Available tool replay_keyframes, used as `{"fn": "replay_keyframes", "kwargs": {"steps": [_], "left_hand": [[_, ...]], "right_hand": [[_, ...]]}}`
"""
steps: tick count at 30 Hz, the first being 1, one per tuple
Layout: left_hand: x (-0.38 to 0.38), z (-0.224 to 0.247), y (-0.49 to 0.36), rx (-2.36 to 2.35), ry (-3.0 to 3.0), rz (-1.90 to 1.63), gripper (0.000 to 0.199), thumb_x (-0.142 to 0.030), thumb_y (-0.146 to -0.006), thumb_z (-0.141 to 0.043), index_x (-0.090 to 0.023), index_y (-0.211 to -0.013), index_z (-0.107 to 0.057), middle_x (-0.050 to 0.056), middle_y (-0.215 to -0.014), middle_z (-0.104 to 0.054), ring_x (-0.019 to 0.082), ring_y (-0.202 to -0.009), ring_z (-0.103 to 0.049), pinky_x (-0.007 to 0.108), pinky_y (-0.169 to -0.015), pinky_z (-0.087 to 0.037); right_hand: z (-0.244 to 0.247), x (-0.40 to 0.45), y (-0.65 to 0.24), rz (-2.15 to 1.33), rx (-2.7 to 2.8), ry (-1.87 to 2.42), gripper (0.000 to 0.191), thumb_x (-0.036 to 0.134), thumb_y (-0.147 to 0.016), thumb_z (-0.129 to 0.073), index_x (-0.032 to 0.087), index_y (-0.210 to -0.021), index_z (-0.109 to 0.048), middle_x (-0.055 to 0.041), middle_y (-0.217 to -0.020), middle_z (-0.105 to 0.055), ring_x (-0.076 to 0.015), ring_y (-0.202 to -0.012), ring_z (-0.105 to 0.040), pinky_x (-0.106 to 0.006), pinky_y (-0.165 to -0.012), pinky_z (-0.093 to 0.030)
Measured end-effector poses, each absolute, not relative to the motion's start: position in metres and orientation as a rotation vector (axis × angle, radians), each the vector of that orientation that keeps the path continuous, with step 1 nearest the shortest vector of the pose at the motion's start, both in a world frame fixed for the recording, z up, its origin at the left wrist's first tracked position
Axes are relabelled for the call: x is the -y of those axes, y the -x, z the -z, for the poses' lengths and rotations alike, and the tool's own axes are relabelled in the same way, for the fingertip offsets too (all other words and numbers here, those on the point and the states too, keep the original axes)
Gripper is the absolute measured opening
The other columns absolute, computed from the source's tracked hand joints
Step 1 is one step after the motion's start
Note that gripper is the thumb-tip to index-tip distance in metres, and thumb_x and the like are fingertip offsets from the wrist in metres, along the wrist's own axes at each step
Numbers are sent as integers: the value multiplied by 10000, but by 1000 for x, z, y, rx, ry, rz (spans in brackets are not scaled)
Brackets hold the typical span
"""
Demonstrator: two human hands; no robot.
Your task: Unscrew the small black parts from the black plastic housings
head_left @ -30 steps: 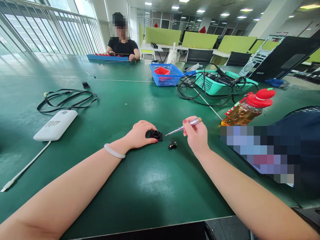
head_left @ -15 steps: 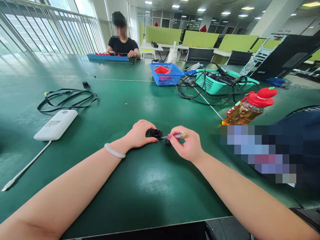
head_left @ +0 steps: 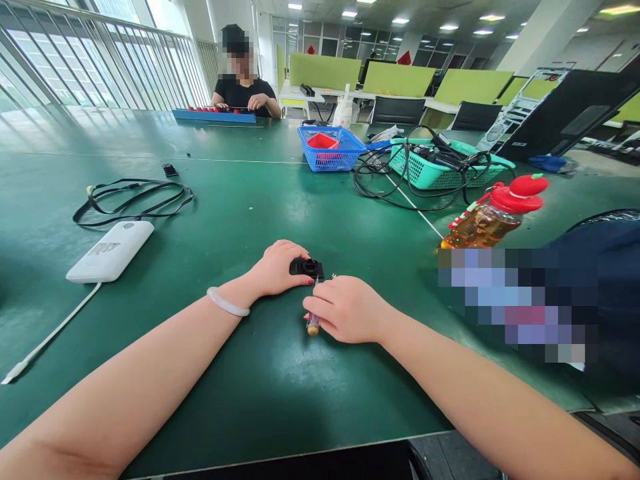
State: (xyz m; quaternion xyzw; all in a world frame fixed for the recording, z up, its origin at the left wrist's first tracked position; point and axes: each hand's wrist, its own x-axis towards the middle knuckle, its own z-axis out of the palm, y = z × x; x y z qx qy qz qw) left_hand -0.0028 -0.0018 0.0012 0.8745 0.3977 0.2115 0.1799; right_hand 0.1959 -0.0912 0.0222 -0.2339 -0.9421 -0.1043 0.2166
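My left hand (head_left: 277,268) rests on the green table (head_left: 280,380), its thumb and fingers closed around a small black block with a raised ring (head_left: 311,268). My right hand (head_left: 351,309) grips a small screwdriver (head_left: 313,327) with a clear purplish handle and a yellowish end cap. Its shaft points away from me, and the tip meets the near edge of the black block or lies just beside it; I cannot tell which. A tiny dark part shows just beyond the right knuckles, mostly hidden by that hand.
A white power bank (head_left: 111,252) and a looped black cable (head_left: 135,200) lie left. A blue basket (head_left: 333,160), a green basket (head_left: 440,175) of cables and a red-lidded bottle (head_left: 485,223) stand right. Across the table sits a person (head_left: 245,90) behind a blue tray (head_left: 215,116).
My right hand has moved left and toward me. The screwdriver has turned from pointing left to pointing away from me. My left hand keeps its hold on the black block.
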Motion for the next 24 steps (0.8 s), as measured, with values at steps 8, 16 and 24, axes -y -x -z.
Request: {"fn": "replay_keyframes", "kwargs": {"steps": [8,16,24], "left_hand": [[0,0,4,-1103,-2474,-581,393,-478,-701,-774,-241,-985,-644,57,-1151,-682,302,-1184,-541,497,-1055,-397],[-1,0,4,-1106,-2464,-552,416,-492,-698,-775,-238,-999,-641,63,-1157,-679,308,-1191,-525,511,-1062,-384],[0,-1,3,-1117,-2479,-555,407,-491,-724,-752,-235,-1023,-651,73,-1174,-669,309,-1203,-515,510,-1070,-375]], "right_hand": [[-25,81,-208,-323,2010,1075,169,312,-921,-527,222,-781,-560,2,-708,-616,-120,-578,-529,-255,-582,-413],[-12,47,-227,-960,1295,1327,396,578,-767,-686,210,-791,-542,54,-561,-544,-108,-450,-532,-245,-476,-473],[-14,52,-224,-929,1223,1220,420,593,-742,-715,204,-779,-561,61,-553,-532,-86,-436,-508,-225,-457,-453]]}}
